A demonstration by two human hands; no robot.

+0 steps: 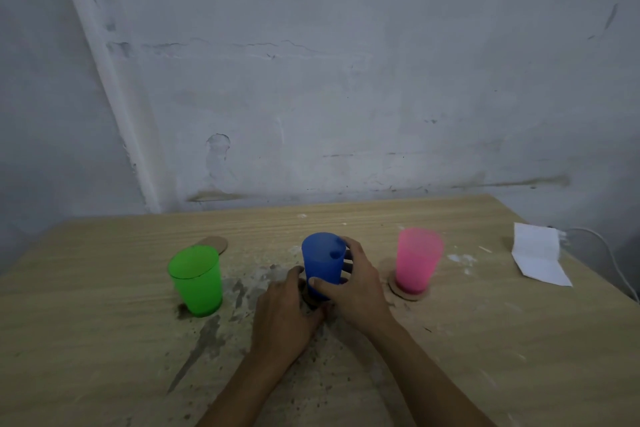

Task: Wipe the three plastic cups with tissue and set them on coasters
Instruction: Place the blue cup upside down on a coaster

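Note:
Three upside-down plastic cups stand in a row on the wooden table (450,340). My right hand (353,284) is wrapped around the blue cup (322,260) in the middle. My left hand (284,312) touches a brown coaster (309,302) at that cup's base, mostly hidden under the fingers. At the right the pink cup (417,258) rests on a round cardboard coaster (398,289). The green cup (197,279) sits at the left, directly on the table. A spare coaster (214,243) lies just behind it. The folded white tissue (536,255) lies at the far right.
The table top is stained and dusty around the cups, with a dark streak (201,347) at front left. A scuffed white wall (346,80) stands right behind the table. A white cable (609,253) hangs past the table's right edge.

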